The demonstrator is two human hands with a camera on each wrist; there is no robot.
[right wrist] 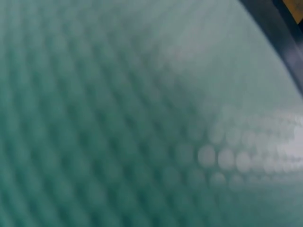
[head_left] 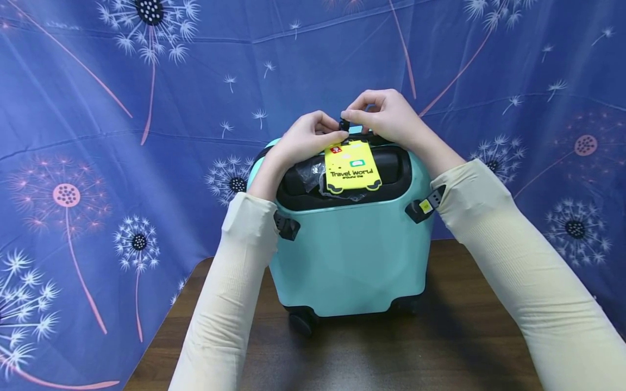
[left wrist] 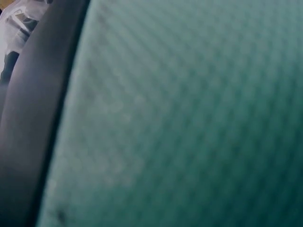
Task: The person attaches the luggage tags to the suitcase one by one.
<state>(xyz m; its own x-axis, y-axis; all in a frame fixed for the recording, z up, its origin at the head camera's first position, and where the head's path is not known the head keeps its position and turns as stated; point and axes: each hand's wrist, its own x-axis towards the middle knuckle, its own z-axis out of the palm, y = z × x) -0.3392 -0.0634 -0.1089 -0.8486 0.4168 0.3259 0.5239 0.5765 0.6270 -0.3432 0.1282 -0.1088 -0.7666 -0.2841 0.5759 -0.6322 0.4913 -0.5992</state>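
A turquoise hard-shell suitcase [head_left: 352, 255] stands upright, its black recessed top panel [head_left: 391, 163] facing me. A yellow luggage tag [head_left: 351, 168] printed "Travel World" lies over that panel, with a black strap [head_left: 344, 125] at its upper end. With thumb and fingertips, my left hand [head_left: 305, 138] pinches the strap low down, close to the tag. My right hand [head_left: 388, 115] pinches the strap's upper end between thumb and forefinger. In the left wrist view the suitcase shell [left wrist: 180, 113] fills most of the frame; the right wrist view likewise shows blurred shell [right wrist: 118, 118]. Neither wrist view includes fingers.
Crumpled clear plastic [head_left: 310, 175] lies beside and under the tag. The suitcase's black wheels [head_left: 302, 321] rest on a dark wooden table [head_left: 352, 358]. Behind hangs a blue dandelion-print cloth [head_left: 303, 65]. Black wrist devices [head_left: 423, 206] sit on both cream sleeves.
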